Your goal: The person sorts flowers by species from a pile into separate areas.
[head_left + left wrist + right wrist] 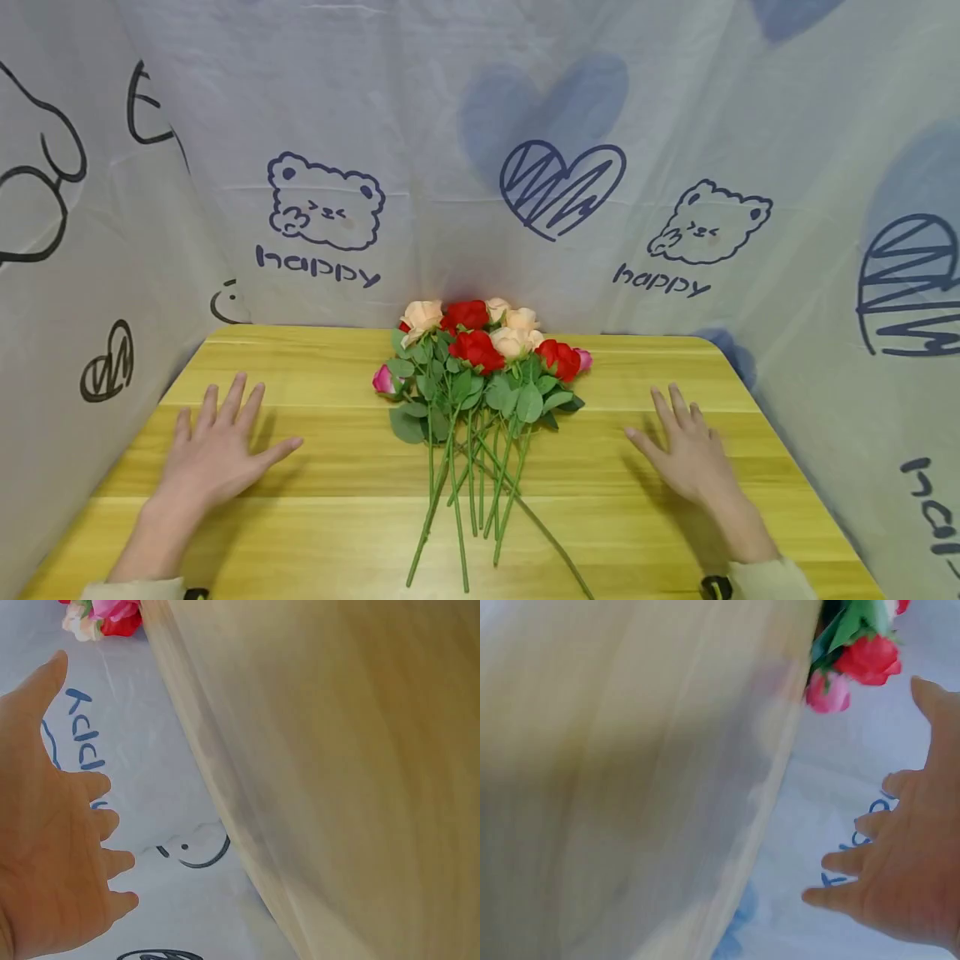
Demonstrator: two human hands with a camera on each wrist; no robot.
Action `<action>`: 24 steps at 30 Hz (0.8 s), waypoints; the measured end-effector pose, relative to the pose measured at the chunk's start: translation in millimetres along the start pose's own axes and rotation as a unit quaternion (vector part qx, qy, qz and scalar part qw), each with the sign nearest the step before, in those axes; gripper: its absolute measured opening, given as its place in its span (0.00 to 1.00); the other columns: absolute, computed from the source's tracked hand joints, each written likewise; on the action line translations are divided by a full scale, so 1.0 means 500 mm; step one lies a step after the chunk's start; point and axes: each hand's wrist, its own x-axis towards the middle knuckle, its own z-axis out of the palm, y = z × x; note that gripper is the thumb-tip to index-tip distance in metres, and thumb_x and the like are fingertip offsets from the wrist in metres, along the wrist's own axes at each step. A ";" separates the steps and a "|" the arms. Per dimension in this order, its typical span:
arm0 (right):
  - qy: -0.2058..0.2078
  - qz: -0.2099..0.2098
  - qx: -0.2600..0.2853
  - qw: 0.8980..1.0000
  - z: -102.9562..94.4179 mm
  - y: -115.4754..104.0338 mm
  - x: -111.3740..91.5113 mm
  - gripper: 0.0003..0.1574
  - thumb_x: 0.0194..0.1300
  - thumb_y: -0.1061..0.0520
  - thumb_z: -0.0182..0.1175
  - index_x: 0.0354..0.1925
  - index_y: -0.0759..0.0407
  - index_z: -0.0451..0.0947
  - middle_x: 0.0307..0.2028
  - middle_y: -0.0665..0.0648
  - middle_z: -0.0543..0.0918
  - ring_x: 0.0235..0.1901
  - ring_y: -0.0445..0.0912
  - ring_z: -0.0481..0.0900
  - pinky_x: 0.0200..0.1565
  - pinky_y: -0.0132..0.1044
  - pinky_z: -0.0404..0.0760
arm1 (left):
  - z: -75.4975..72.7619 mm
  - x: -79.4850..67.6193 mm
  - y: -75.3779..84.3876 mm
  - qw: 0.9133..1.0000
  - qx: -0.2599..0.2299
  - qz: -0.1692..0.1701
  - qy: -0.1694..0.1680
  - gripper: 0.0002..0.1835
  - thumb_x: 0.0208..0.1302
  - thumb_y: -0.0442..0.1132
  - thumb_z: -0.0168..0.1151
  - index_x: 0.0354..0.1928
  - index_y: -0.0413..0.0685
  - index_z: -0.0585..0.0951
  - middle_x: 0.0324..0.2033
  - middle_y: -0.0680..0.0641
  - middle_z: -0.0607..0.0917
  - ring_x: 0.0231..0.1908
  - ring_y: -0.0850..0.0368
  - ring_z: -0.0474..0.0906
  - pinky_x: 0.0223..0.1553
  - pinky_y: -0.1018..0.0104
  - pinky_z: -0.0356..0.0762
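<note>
A bunch of artificial roses lies at the middle of the wooden table (322, 517), blooms toward the back and stems toward the front. Its red rose (477, 351) sits among peach roses (513, 341), with a pink bud (384, 380) at the left edge. Green stems (459, 533) cross and fan out. To the left of the flowers, my left hand (217, 454) is spread over the table, holding nothing. My right hand (692, 462) is likewise spread on the other side, fingers extended and apart from the flowers. Both wrist views show bare palms.
A pale cloth (450, 250) printed with hearts, bears and lettering hangs behind the table and along both sides. The blooms lie close to the table's back edge. Dark bands (716, 587) show at both wrists, by the light sleeves (772, 579).
</note>
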 end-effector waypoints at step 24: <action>-0.031 -0.169 0.088 0.981 0.096 -0.199 0.047 0.59 0.75 0.34 0.59 0.84 0.57 0.40 0.83 0.62 0.35 0.79 0.68 0.45 0.74 0.67 0.54 | 0.075 0.085 0.270 0.979 0.017 0.202 -0.014 0.58 0.64 0.75 0.59 0.83 0.44 0.54 0.82 0.40 0.47 0.80 0.34 0.43 0.77 0.33 0.41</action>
